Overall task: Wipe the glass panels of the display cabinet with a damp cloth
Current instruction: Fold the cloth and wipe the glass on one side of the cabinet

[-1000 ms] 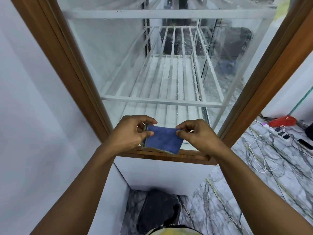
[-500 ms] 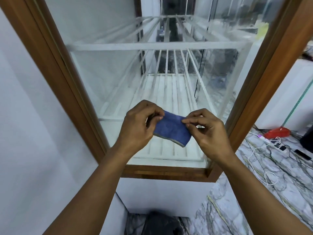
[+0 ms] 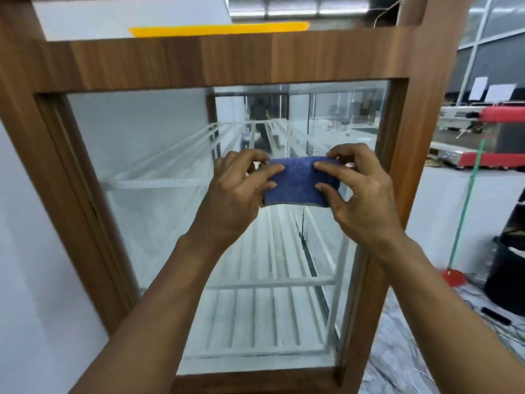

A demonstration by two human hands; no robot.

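Observation:
A folded blue cloth [image 3: 295,183] is held up in front of the cabinet's glass panel [image 3: 147,143]. My left hand [image 3: 241,189] pinches its left end between thumb and fingers. My right hand [image 3: 360,191] pinches its right end the same way. The display cabinet has a brown wooden frame [image 3: 221,56] and white slatted shelves [image 3: 264,319] behind the glass. Whether the cloth touches the glass cannot be told.
A white wall [image 3: 31,265] runs close along the cabinet's left side. To the right stand a green-handled tool with a red base [image 3: 466,211], a black bin [image 3: 508,274] and cables on the marble floor [image 3: 397,362]. A red-edged machine [image 3: 483,137] sits behind.
Both hands have lifted the cloth from near the cabinet's bottom rail to the upper part of the glass. The view has tilted up, showing the frame's top rail.

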